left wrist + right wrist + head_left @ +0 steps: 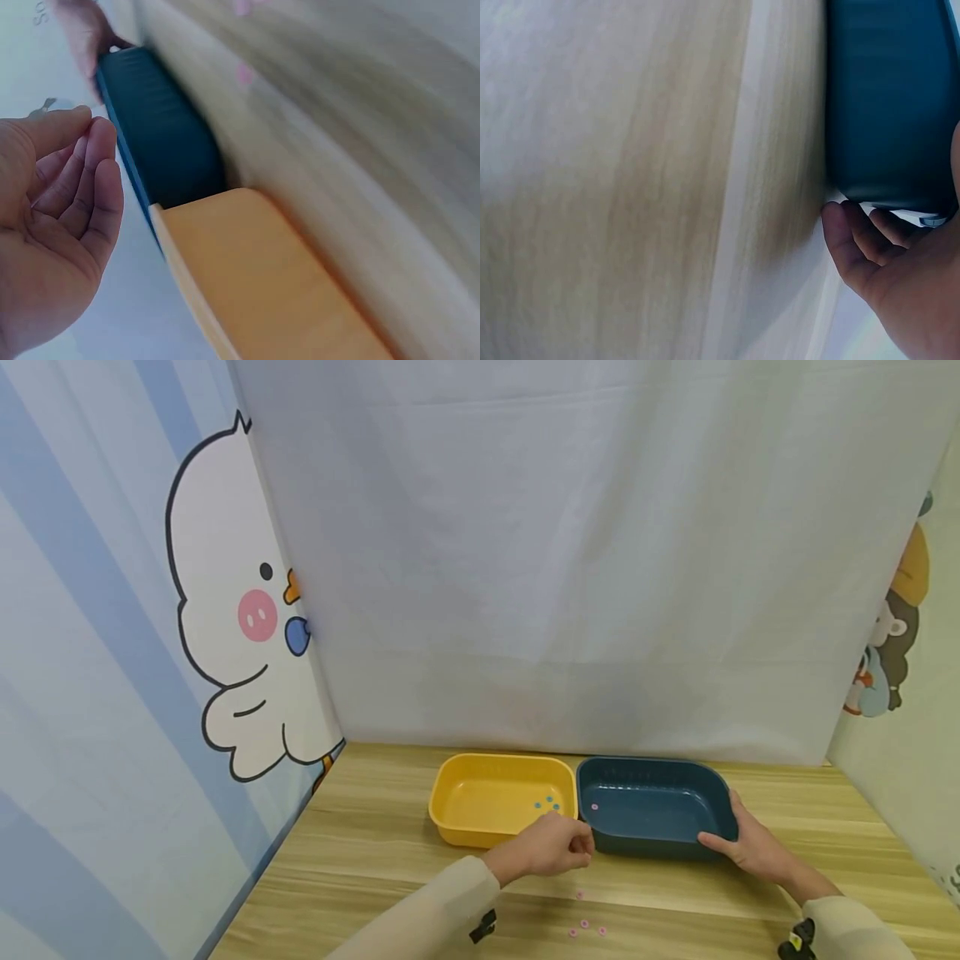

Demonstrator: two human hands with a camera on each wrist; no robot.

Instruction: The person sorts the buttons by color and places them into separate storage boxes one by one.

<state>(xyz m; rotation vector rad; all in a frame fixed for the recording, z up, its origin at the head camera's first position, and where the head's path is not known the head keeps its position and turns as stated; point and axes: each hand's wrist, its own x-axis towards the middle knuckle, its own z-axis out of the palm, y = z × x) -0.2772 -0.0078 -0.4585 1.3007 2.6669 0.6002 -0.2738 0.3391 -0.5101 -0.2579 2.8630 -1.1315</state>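
Observation:
My left hand [551, 845] hovers over the front edge where the two bins meet. In the left wrist view its thumb and index fingertips come together; I cannot tell whether something small is pinched there. My right hand [757, 843] holds the right end of a dark blue bin [652, 845], thumb at the front rim and fingers along the end wall. Inside that bin lies one pink ring-shaped bead [595, 807]. A yellow bin [465, 837] stands against its left side, with several small blue beads [549, 799] in its right part.
Several pink beads [584, 924] lie scattered on the wooden table [360, 860] in front of the bins. Behind the table hangs a grey curtain [562, 568]. A panel with a cartoon bird [225, 543] borders the left side.

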